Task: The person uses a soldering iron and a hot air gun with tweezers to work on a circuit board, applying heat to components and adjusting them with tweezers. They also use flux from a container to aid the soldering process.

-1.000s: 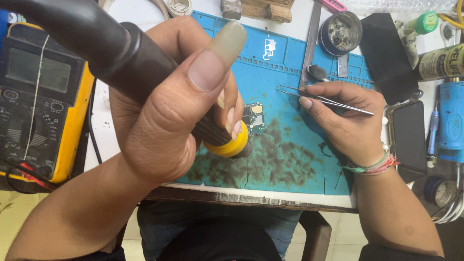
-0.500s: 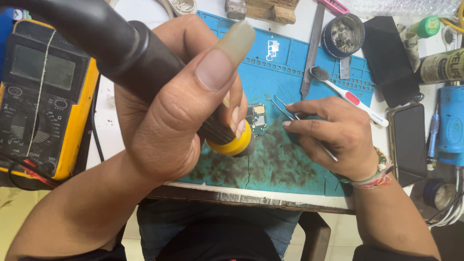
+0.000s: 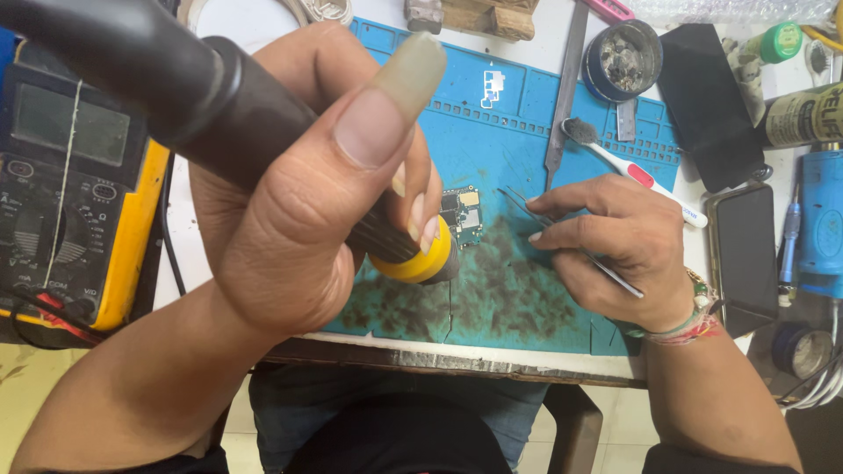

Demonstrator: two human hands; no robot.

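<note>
My left hand [image 3: 299, 193] grips a thick black tool handle [image 3: 176, 88] with a yellow collar [image 3: 421, 259]; its tip end points down at a small circuit board [image 3: 463, 215] on the blue work mat [image 3: 518, 132]. My right hand [image 3: 615, 246] holds thin metal tweezers [image 3: 544, 219], whose tips lie just right of the board. The tool's tip is hidden behind the yellow collar and my fingers. The mat under the board is stained dark.
A yellow-and-black multimeter [image 3: 70, 184] stands at the left. A white brush [image 3: 632, 171], a metal blade [image 3: 562, 96] and a round tin [image 3: 623, 48] lie behind the mat. Two dark phones [image 3: 742, 254], a blue device [image 3: 821, 219] and bottles sit at the right.
My right hand has moved left with the tweezers, from the mat's right part to beside the board. The left hand and its tool have stayed over the board.
</note>
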